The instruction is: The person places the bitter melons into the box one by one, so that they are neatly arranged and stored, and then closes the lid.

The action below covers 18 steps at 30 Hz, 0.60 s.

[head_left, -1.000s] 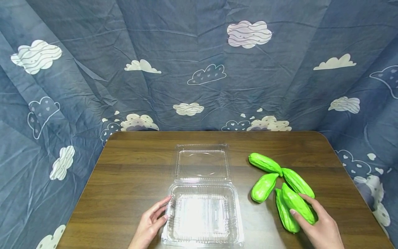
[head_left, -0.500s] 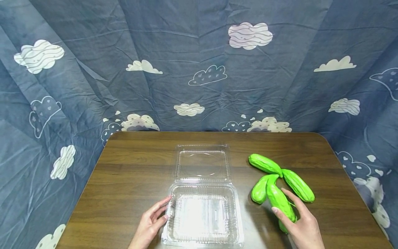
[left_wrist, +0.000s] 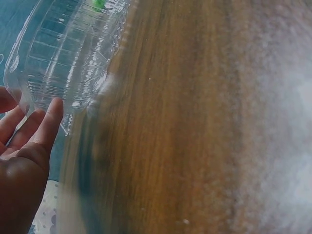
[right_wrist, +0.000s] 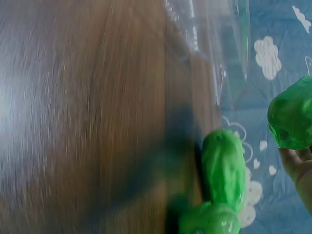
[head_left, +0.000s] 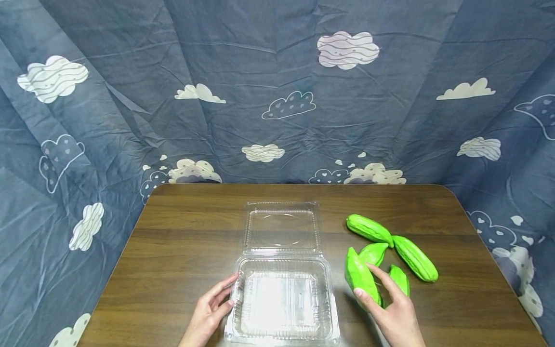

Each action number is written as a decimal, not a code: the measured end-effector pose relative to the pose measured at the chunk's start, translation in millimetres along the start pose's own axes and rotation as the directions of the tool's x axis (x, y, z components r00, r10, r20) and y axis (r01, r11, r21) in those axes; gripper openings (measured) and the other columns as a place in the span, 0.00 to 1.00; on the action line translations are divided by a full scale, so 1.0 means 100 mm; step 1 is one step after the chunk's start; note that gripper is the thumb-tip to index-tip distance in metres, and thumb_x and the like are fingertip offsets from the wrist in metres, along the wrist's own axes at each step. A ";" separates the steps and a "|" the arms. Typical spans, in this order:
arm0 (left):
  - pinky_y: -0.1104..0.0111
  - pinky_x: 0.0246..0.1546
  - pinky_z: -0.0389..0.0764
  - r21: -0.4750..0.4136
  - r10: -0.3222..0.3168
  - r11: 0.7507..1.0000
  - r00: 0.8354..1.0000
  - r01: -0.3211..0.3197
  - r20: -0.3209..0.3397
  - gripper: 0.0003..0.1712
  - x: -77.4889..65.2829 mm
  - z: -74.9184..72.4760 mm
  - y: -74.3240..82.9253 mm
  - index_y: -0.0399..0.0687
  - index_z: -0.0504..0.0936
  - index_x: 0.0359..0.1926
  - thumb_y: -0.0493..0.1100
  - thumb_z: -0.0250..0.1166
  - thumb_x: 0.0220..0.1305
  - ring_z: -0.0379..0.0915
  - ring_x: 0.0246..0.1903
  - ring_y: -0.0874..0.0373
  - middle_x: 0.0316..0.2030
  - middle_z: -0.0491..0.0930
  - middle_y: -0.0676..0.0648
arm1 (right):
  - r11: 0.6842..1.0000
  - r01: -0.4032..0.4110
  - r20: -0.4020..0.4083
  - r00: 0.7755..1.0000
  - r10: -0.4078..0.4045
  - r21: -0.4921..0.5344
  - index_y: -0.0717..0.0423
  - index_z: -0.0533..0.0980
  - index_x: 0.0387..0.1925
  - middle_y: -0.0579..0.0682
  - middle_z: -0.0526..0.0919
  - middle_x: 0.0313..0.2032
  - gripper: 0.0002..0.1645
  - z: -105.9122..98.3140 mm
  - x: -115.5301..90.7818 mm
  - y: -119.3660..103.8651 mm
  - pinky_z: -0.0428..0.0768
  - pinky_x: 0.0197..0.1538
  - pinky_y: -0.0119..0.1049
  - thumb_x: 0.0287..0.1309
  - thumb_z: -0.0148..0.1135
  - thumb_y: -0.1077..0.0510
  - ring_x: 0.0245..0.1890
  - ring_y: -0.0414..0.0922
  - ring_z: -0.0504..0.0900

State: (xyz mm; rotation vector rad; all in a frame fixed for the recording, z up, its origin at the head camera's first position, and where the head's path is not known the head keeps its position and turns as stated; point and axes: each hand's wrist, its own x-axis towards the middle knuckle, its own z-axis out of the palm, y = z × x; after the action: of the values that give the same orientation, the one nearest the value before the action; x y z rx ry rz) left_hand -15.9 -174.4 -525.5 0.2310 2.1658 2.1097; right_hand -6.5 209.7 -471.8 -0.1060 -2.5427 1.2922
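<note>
A clear plastic clamshell container lies opened flat near the table's front, its lid folded back. My left hand holds the left rim of its base, thumb and index finger at the edge. In the left wrist view, that hand reaches the container's side. My right hand grips a green, ridged bitter melon above the table, right of the container. In the right wrist view, the held bitter melon appears at the right edge, with most of the hand cut off.
Several more bitter melons lie at the right: one at the back, one slanting rightwards, one behind the held one and one partly hidden by my right hand. A cloud-patterned blue curtain hangs behind the wooden table.
My right hand has lifted the bitter melon off the one beneath it and carried it left towards the container. The left hand and container have stayed in place.
</note>
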 end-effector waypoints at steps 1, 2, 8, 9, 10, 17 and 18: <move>0.72 0.56 0.74 0.000 0.000 1.000 1.000 0.000 -0.001 0.31 0.00 0.00 0.00 0.34 0.70 0.65 0.24 0.58 0.59 0.71 0.60 0.49 0.66 0.67 0.35 | 1.000 0.001 0.001 1.000 -0.001 0.005 0.45 0.75 0.61 0.47 0.81 0.51 0.36 0.03 0.00 -0.01 0.65 0.49 0.17 0.49 0.76 0.60 0.49 0.29 0.72; 0.72 0.56 0.74 0.001 -0.003 1.000 1.000 0.003 -0.004 0.31 0.00 0.00 0.00 0.34 0.70 0.65 0.24 0.58 0.59 0.71 0.60 0.49 0.66 0.67 0.35 | 1.000 0.000 0.004 1.000 -0.001 0.022 0.46 0.76 0.61 0.45 0.81 0.51 0.35 0.05 -0.01 -0.02 0.66 0.50 0.17 0.49 0.76 0.61 0.49 0.29 0.73; 0.72 0.56 0.74 0.008 -0.026 1.000 1.000 0.026 -0.017 0.31 0.00 0.00 0.01 0.36 0.71 0.65 0.24 0.59 0.58 0.71 0.60 0.49 0.66 0.68 0.37 | 0.988 0.006 0.000 1.000 -0.006 0.155 0.54 0.75 0.60 0.42 0.81 0.48 0.36 0.20 -0.04 -0.12 0.77 0.40 0.21 0.47 0.75 0.67 0.42 0.32 0.81; 0.72 0.56 0.74 0.009 -0.025 1.000 1.000 0.026 -0.018 0.31 0.00 0.00 0.01 0.36 0.71 0.65 0.24 0.59 0.58 0.71 0.60 0.48 0.66 0.68 0.37 | 0.984 0.005 0.003 1.000 -0.005 0.180 0.55 0.75 0.60 0.41 0.81 0.48 0.36 0.23 -0.04 -0.14 0.78 0.39 0.22 0.47 0.75 0.68 0.41 0.33 0.82; 0.72 0.56 0.74 0.012 -0.025 1.000 1.000 0.025 -0.019 0.31 0.00 0.00 0.01 0.36 0.71 0.65 0.24 0.59 0.58 0.71 0.60 0.48 0.66 0.68 0.37 | 0.979 0.003 0.007 1.000 -0.005 0.203 0.55 0.75 0.60 0.41 0.81 0.48 0.36 0.25 -0.04 -0.16 0.79 0.39 0.23 0.47 0.75 0.69 0.41 0.33 0.82; 0.71 0.56 0.74 0.007 -0.032 0.999 0.999 0.032 -0.024 0.31 0.01 0.01 0.01 0.36 0.72 0.65 0.24 0.59 0.58 0.71 0.60 0.48 0.66 0.69 0.38 | 0.919 0.000 0.064 0.998 -0.027 0.395 0.63 0.74 0.59 0.43 0.79 0.52 0.36 0.39 -0.08 -0.29 0.76 0.53 0.24 0.46 0.73 0.73 0.51 0.33 0.79; 0.71 0.56 0.74 0.006 -0.033 0.999 0.999 0.033 -0.023 0.31 0.01 0.01 0.01 0.35 0.72 0.65 0.24 0.59 0.58 0.71 0.60 0.49 0.66 0.69 0.37 | 0.911 0.004 0.075 0.996 -0.039 0.413 0.64 0.73 0.59 0.44 0.79 0.52 0.35 0.41 -0.08 -0.31 0.75 0.55 0.25 0.46 0.72 0.74 0.52 0.34 0.78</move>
State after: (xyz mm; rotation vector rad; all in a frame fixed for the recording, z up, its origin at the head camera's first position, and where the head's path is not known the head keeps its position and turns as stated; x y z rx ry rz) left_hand -16.3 -173.1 -524.5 0.1711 2.1741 2.0985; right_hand -8.1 158.2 -471.7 0.0652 -2.2620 1.8259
